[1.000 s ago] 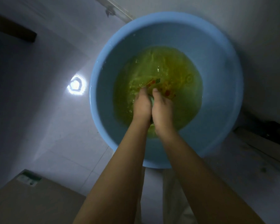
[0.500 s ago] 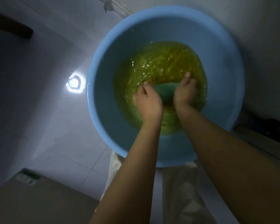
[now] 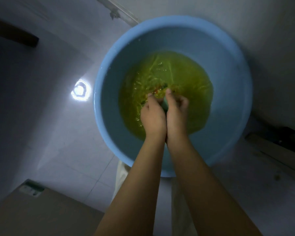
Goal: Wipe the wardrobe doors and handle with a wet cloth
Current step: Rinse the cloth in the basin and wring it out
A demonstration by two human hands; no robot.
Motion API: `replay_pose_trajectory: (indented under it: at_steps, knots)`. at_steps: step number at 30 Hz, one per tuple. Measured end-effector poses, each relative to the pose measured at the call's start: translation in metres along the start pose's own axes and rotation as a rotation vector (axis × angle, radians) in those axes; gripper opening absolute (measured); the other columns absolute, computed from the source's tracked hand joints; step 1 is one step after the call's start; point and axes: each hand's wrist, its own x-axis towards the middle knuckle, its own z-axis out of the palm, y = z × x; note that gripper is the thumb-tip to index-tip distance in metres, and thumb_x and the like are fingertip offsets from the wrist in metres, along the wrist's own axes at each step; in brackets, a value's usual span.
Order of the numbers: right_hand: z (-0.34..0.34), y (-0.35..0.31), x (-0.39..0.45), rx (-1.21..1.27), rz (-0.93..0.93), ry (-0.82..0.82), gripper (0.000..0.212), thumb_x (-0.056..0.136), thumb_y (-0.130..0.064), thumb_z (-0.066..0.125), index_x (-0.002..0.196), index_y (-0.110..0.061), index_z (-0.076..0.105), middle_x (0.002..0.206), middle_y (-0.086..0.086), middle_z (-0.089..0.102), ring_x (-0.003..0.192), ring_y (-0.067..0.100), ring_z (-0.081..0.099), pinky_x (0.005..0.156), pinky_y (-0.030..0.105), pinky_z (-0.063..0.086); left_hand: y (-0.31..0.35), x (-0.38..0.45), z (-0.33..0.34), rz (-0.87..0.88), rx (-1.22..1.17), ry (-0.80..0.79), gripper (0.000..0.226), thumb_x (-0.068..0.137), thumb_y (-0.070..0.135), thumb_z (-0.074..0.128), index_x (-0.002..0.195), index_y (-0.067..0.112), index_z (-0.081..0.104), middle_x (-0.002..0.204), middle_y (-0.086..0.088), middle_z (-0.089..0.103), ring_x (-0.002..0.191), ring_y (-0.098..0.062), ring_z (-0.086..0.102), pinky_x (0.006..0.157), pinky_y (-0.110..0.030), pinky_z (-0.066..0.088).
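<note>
- A dark wooden beam (image 3: pixel 14 34) lies at about 10 o'clock, on the pale tiled floor (image 3: pixel 61 133).
- At 7 o'clock a brown board (image 3: pixel 46 213) fills the corner, with a small green-and-white label (image 3: pixel 31 189) on its far edge.
- A bright glare spot (image 3: pixel 80 90) sits on the floor at 9 o'clock, just beside the left rim of the basin.
- The round blue basin (image 3: pixel 228 68) takes up the middle and the 1 o'clock area; it stands on the floor and holds yellow-green water (image 3: pixel 186 79) with ripples and small red and dark flecks near the fingertips.
- The left hand (image 3: pixel 152 116) reaches into the basin from 6 o'clock; its grip is curled, fingers bent inward around the cloth.
- The green cloth (image 3: pixel 165 104) is in the basin, over the water, squeezed between the two hands; only a narrow strip of it shows between them.
- The right hand (image 3: pixel 176 113) presses against the left, its grip also curled round the cloth, thumb pointing toward 12 o'clock.
- Both forearms run down to the bottom edge, side by side, over light trousers (image 3: pixel 122 174).
- At 3 o'clock, right of the basin, a dark object (image 3: pixel 284 135) lies in shadow; what it is cannot be told.
</note>
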Motion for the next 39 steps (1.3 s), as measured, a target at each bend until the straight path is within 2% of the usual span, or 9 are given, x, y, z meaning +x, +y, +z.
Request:
replay_pose_trajectory:
  at_steps: [4,7,10,12,15,17,21,25,39]
  knots:
    - [-0.002,-0.006,0.008,-0.068,-0.04,-0.09,0.032,0.096,-0.041,0.051,0.123,-0.024,0.057,0.11,-0.001,0.066,0.094,0.013,0.065,0.075,0.023,0.054,0.0,0.003,0.007,0.068,0.019,0.096,0.052,0.1,0.038,0.034,0.063,0.012,0.062,0.073,-0.006,0.065,0.071,-0.023,0.059,0.073,-0.035,0.048]
    - [-0.001,-0.007,0.014,-0.121,-0.082,-0.064,0.024,0.1,-0.03,0.046,0.103,-0.022,0.068,0.102,0.003,0.071,0.092,0.015,0.068,0.078,0.025,0.055,-0.003,0.008,0.013,0.126,0.041,0.128,0.056,0.099,0.042,0.03,0.084,0.007,0.071,0.105,-0.012,0.063,0.093,-0.023,0.06,0.093,-0.039,0.045]
    - [-0.003,-0.007,0.016,-0.08,-0.135,-0.013,0.025,0.101,-0.021,0.044,0.088,-0.026,0.065,0.095,0.004,0.07,0.09,0.018,0.067,0.076,0.026,0.055,-0.007,0.009,0.015,0.223,0.161,0.143,0.042,0.101,0.031,0.032,0.101,0.017,0.071,0.113,0.001,0.056,0.107,-0.009,0.044,0.1,-0.028,0.028]
    - [-0.005,-0.009,0.016,-0.065,-0.133,-0.023,0.026,0.102,-0.022,0.044,0.085,-0.02,0.064,0.087,0.004,0.069,0.081,0.016,0.066,0.069,0.024,0.054,-0.007,0.008,0.016,0.258,0.065,0.022,0.034,0.101,0.027,0.035,0.111,0.019,0.065,0.113,0.003,0.06,0.11,-0.011,0.051,0.1,-0.032,0.037]
    - [-0.006,-0.012,0.011,-0.022,-0.134,-0.048,0.029,0.1,-0.029,0.048,0.085,-0.013,0.068,0.079,0.0,0.071,0.076,0.012,0.068,0.069,0.026,0.053,-0.008,0.006,0.015,0.205,0.012,-0.179,0.036,0.103,0.034,0.033,0.118,0.018,0.062,0.11,0.007,0.064,0.104,-0.003,0.058,0.09,-0.02,0.045]
    - [-0.006,-0.013,0.007,-0.006,-0.14,-0.079,0.03,0.098,-0.031,0.051,0.083,-0.014,0.07,0.073,-0.005,0.071,0.074,0.005,0.067,0.069,0.022,0.051,-0.009,0.007,0.013,0.182,0.053,-0.239,0.044,0.102,0.041,0.031,0.108,0.017,0.068,0.102,0.008,0.068,0.095,0.001,0.061,0.08,-0.014,0.045]
    - [-0.008,-0.016,0.003,0.017,-0.116,-0.129,0.033,0.097,-0.028,0.054,0.068,-0.018,0.067,0.058,-0.008,0.066,0.063,0.001,0.063,0.063,0.019,0.048,-0.008,0.005,0.009,0.196,0.114,-0.259,0.054,0.102,0.044,0.031,0.088,0.012,0.072,0.084,0.002,0.072,0.08,-0.007,0.065,0.073,-0.028,0.05]
    - [-0.01,-0.015,0.0,0.007,-0.104,-0.167,0.038,0.098,-0.027,0.05,0.067,-0.012,0.065,0.055,-0.006,0.063,0.059,0.003,0.062,0.056,0.017,0.046,-0.002,-0.002,0.007,0.242,0.051,-0.18,0.053,0.103,0.03,0.036,0.052,0.018,0.046,0.041,0.011,0.047,0.043,0.001,0.043,0.045,-0.018,0.033]
    - [-0.012,-0.01,-0.002,-0.028,-0.107,-0.174,0.047,0.101,-0.034,0.042,0.073,-0.004,0.063,0.066,0.005,0.062,0.065,0.012,0.062,0.062,0.025,0.047,-0.003,-0.004,0.004,0.378,0.036,-0.12,0.062,0.102,0.018,0.037,0.041,0.022,0.036,0.034,0.011,0.038,0.038,-0.002,0.036,0.045,-0.023,0.028]
